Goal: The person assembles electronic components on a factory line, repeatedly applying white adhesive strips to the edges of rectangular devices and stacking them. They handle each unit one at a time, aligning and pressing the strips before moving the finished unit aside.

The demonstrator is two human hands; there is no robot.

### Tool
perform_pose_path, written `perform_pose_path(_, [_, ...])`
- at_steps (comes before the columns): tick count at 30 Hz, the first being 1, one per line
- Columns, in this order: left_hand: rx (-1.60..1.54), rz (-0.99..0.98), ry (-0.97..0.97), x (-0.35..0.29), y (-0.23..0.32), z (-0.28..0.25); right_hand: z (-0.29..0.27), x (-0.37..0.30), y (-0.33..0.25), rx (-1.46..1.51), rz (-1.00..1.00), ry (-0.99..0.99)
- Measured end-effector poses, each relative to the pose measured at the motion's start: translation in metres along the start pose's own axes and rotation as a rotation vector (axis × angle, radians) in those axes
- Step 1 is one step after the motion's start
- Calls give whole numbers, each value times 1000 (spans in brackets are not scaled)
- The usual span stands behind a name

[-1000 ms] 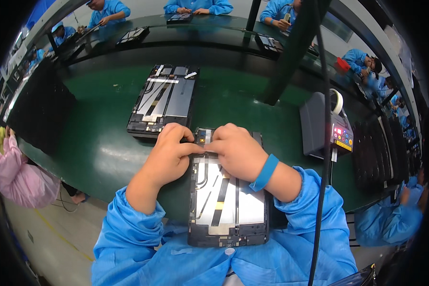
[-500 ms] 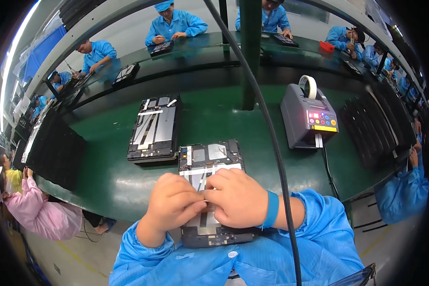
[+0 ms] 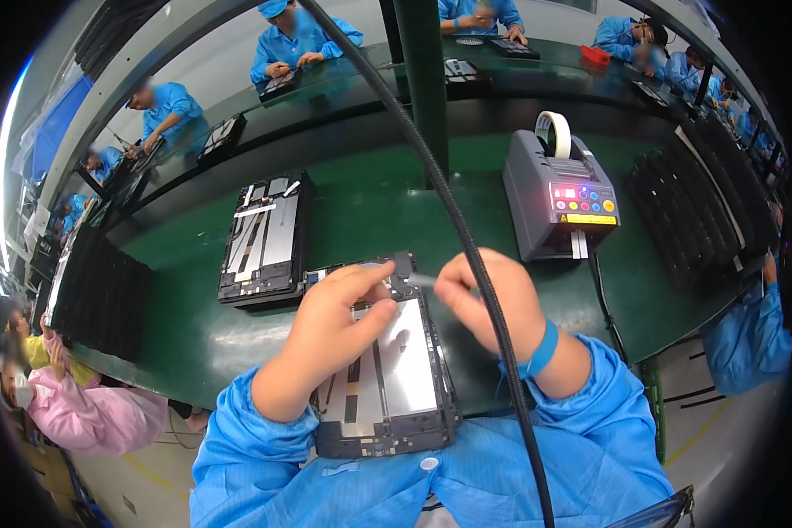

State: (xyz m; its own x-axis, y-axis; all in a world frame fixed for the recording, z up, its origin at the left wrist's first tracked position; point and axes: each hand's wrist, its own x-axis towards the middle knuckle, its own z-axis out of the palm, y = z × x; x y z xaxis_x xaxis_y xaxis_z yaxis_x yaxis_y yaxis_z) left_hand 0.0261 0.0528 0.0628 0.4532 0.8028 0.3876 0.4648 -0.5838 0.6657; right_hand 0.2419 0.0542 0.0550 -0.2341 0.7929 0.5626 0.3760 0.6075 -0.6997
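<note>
A tablet-like device [image 3: 409, 361] with its inside exposed lies in front of me, showing a black frame and silvery panels. My left hand [image 3: 339, 312] hovers over its upper left part, thumb and fingers apart, hiding some of the panel. Past the device's upper right corner, my right hand [image 3: 488, 295] is closed in a pinch. A short whitish strip of tape [image 3: 421, 280] sticks out from its fingertips toward the left hand. To the left, a stack of similar opened devices [image 3: 264, 242] carries white tape strips on its top.
A grey tape dispenser [image 3: 563, 198] with a tape roll stands at the right. Black trays are stacked at far right [image 3: 691, 207] and left [image 3: 101, 295]. A black cable [image 3: 440, 185] crosses the view beside my right hand. Several co-workers in blue sit across the green table [image 3: 180, 198].
My hands were together over the device's middle and have parted. The right moved up and right with the strip; the left opened and moved up. The view has shifted slightly.
</note>
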Motion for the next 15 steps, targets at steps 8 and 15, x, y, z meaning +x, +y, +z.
perform_pose_path(8, [489, 147, -236, 17, -12, 9, 33, 15, 80, 305, 427, -110])
perform_pose_path(15, [438, 72, -143, 10, -27, -2, 61, 41, 80, 309, 394, -297])
